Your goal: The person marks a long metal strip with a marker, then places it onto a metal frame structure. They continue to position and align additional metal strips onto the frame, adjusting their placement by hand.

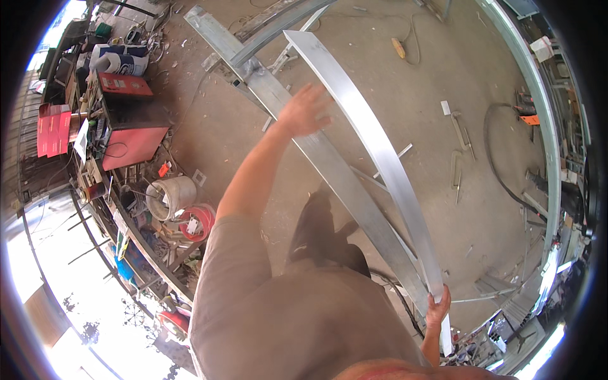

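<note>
A long, bright silver metal bar [373,139] runs from the upper middle of the view down to the lower right. My right hand [438,307] is closed around it near its lower end. Beside the bar lies a duller grey metal beam [345,187], roughly alongside it. Over the beam's upper part is my left hand [306,111], slightly blurred, fingers spread and holding nothing. Its fingertips point toward the bar, with a small gap between; whether the palm touches the beam I cannot tell.
Another metal length [272,37] crosses the beam's far end. To the left stand a red and black cabinet [136,139], a whitish bucket [172,196] and a red bucket [197,223]. Clamps [457,130] and a dark hose [491,152] lie on the floor at right.
</note>
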### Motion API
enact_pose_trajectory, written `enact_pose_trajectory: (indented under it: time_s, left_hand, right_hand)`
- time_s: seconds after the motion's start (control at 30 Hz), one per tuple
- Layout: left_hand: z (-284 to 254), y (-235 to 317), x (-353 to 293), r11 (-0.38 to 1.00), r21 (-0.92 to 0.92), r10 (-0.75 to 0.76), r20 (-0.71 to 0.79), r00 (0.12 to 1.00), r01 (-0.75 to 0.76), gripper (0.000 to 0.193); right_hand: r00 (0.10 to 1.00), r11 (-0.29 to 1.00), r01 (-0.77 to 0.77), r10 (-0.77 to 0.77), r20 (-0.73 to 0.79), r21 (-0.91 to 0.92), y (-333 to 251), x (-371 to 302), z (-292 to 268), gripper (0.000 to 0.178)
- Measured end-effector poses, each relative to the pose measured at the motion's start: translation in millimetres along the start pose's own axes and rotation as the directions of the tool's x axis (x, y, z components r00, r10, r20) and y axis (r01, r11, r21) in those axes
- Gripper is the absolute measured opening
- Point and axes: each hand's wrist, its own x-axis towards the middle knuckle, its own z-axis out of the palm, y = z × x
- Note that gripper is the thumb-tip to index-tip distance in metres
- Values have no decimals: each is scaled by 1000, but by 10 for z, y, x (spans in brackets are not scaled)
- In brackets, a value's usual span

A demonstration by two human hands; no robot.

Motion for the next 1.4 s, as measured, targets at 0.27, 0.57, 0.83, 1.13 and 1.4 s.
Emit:
enact_pose_trajectory:
  time_s: [0.27, 0.57, 0.83, 1.13, 1.4]
  left_hand:
    - [-332, 1181, -876, 967, -205, -214, -312, 926, 154, 81]
    - [-426, 1874, -543, 929, 58, 327, 330, 885, -365, 77]
    - [-107, 1682, -628, 935, 107, 288, 332, 898, -340, 74]
    - [-81, 1728, -623, 904, 223, 243, 431, 869, -364, 83]
    - [-87, 1773, -694, 898, 253, 223, 444, 868, -360, 85]
  right_hand:
    - [983, 979, 176, -180, -26, -99, -244, 69, 391, 70]
    - [976, 966, 205, -214, -37, -159, 46, -39, 394, 69]
    - [960, 960, 267, -273, -69, -86, 12, 27, 627, 63]
    - [968, 975, 208, -217, -125, -79, -45, -221, 878, 62]
    - [987, 991, 103, -112, -111, -80, -150, -420, 1150, 65]
